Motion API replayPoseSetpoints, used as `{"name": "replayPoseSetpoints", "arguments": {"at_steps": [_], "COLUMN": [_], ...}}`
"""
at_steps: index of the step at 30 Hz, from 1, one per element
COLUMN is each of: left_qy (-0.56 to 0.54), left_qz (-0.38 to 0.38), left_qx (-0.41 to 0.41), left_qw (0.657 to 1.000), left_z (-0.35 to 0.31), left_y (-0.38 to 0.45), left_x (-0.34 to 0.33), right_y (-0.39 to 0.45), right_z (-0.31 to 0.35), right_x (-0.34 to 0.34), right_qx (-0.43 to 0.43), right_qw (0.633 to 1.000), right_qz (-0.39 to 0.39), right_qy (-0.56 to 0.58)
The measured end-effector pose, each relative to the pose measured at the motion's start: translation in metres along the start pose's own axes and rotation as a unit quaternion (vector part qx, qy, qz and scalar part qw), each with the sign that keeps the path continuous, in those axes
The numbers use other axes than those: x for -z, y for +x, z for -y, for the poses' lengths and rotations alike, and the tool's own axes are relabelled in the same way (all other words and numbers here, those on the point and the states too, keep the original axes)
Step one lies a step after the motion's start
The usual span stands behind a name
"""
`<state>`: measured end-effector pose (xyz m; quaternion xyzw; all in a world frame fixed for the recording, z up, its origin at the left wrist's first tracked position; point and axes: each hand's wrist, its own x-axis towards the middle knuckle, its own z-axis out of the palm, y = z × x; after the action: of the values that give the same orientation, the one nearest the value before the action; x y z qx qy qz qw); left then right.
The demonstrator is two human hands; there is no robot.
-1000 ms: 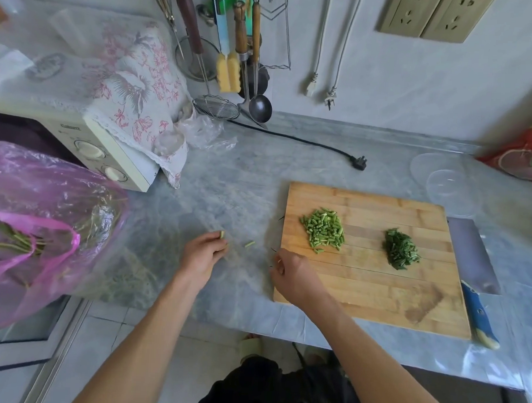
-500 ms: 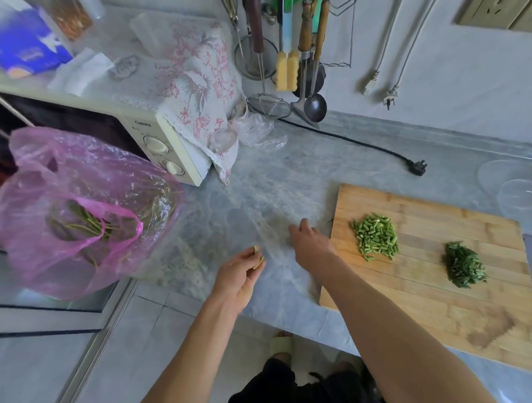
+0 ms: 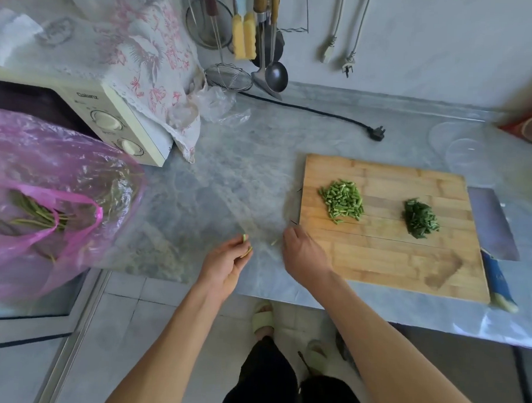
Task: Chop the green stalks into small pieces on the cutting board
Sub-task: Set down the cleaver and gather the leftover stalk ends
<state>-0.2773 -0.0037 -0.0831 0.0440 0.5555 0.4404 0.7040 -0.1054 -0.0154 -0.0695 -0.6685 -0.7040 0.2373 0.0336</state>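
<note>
Head view: the left hand (image 3: 225, 265) pinched small stray green pieces (image 3: 245, 243) over the worktop (image 3: 229, 181), while the right hand (image 3: 302, 254), fingers curled down at a further piece (image 3: 275, 242) just left of the cutting board (image 3: 387, 258), could not be judged gripping or not. Chopped stalks (image 3: 342, 200) and a darker pile (image 3: 421, 218) lay on the board, the cleaver (image 3: 495, 223) beside it; chopping appeared done, strays being gathered, next calling for their return to the board. The microwave (image 3: 116, 115) read "Galanz"
</note>
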Motion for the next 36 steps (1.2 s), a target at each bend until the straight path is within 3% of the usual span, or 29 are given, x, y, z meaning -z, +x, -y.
{"name": "replayPoseSetpoints", "arguments": {"at_steps": [4,14,24,28,31,33,36], "left_qy": [-0.018,-0.051,-0.093,-0.106,-0.117,-0.104,-0.065], "left_qz": [-0.028,-0.047,-0.027,-0.015,-0.014,-0.016,-0.017], "left_qx": [-0.015,-0.023,-0.008,0.017,0.036,0.044,0.035], "left_qw": [0.999,0.997,0.995,0.994,0.992,0.993,0.997], "left_z": [0.02,0.03,0.011,0.005,-0.001,-0.005,-0.01], "left_y": [-0.012,-0.041,-0.026,-0.021,-0.017,-0.015,-0.012], "left_x": [0.009,0.021,0.017,0.01,0.003,0.001,0.004], "right_y": [0.009,0.009,0.028,0.037,0.039,0.038,0.026], "right_z": [0.014,0.023,0.007,0.0,0.004,0.007,0.004], "right_x": [-0.015,-0.023,-0.004,-0.004,0.002,0.009,0.029], "right_qx": [0.08,0.019,0.189,0.201,0.137,0.048,-0.086], "right_qw": [0.995,0.994,0.94,0.928,0.967,0.998,0.971], "right_qz": [0.043,0.071,0.05,0.042,0.037,0.029,-0.023], "right_qy": [-0.051,-0.082,-0.281,-0.31,-0.213,-0.038,0.22]}}
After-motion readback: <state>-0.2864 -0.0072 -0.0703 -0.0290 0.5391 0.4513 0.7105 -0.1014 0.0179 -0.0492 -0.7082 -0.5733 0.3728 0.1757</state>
